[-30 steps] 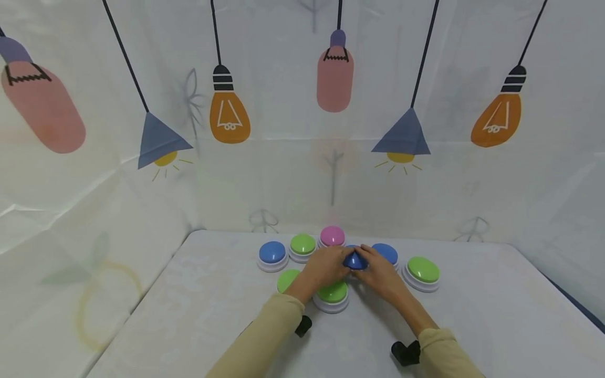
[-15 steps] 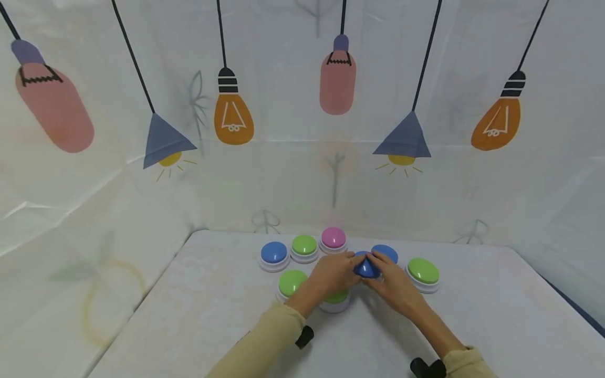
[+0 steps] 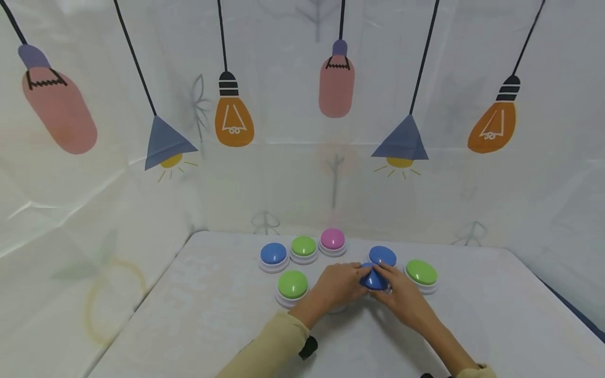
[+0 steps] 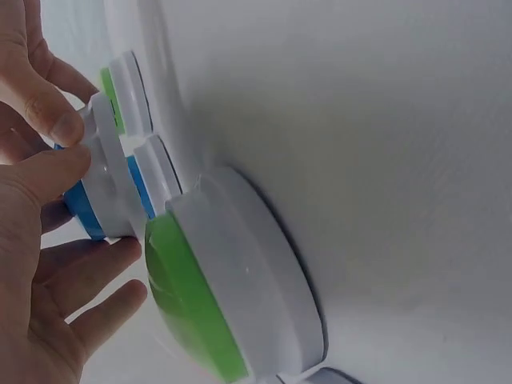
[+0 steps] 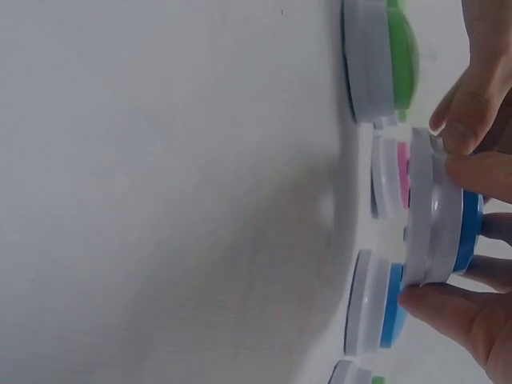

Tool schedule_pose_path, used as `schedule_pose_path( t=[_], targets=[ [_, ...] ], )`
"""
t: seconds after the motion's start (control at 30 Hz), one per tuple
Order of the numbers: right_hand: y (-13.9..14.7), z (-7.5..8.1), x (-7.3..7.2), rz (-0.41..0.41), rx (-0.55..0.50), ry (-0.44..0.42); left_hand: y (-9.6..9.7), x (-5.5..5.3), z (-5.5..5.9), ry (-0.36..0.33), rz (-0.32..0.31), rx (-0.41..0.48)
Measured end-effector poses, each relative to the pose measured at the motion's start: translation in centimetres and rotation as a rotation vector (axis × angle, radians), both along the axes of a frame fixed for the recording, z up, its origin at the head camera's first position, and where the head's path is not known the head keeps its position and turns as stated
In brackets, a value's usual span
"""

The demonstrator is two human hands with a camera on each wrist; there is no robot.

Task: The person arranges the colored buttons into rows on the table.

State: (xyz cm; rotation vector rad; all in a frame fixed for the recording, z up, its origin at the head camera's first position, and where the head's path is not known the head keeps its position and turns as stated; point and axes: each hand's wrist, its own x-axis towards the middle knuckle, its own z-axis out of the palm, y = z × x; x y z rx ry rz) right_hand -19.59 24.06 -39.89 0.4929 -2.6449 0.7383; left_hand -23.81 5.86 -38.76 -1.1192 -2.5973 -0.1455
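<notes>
A blue-topped push button (image 3: 373, 279) with a white base is held up between both hands, off the table. My left hand (image 3: 337, 287) grips its left side, thumb on the white base, as the left wrist view shows. My right hand (image 3: 403, 295) grips the opposite side, and in the right wrist view the button's white base (image 5: 434, 212) hangs clear of the table. Just behind it stands another blue button (image 3: 382, 255). Beneath the left hand is a green button (image 4: 240, 280), almost wholly hidden in the head view.
Around the hands stand a pink button (image 3: 333, 239), a back green button (image 3: 303, 245), a left blue button (image 3: 273, 254), a front-left green button (image 3: 292, 285) and a right green button (image 3: 421, 272). The white table (image 3: 198, 304) meets a lamp-printed sheet (image 3: 283, 178) behind.
Both hands have carried the blue button rightward and nearer to me. The pink button is now uncovered, while the left hand has come over the front green button.
</notes>
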Motion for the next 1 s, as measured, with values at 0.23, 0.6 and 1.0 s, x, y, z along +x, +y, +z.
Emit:
schedule_pose_path(
  t=[0.23,0.6,1.0],
  targets=[
    [0.1,-1.4,0.6,0.007,-0.013,0.030,0.3,0.3,-1.2,0.004,-0.016,0.008],
    [-0.1,-2.2,1.2,-0.018,0.001,-0.062,0.3,0.6,-2.0,0.002,-0.019,-0.009],
    [-0.2,-1.8,1.9,-0.024,0.003,-0.136,0.1,1.2,-2.5,-0.001,-0.030,-0.033]
  ],
)
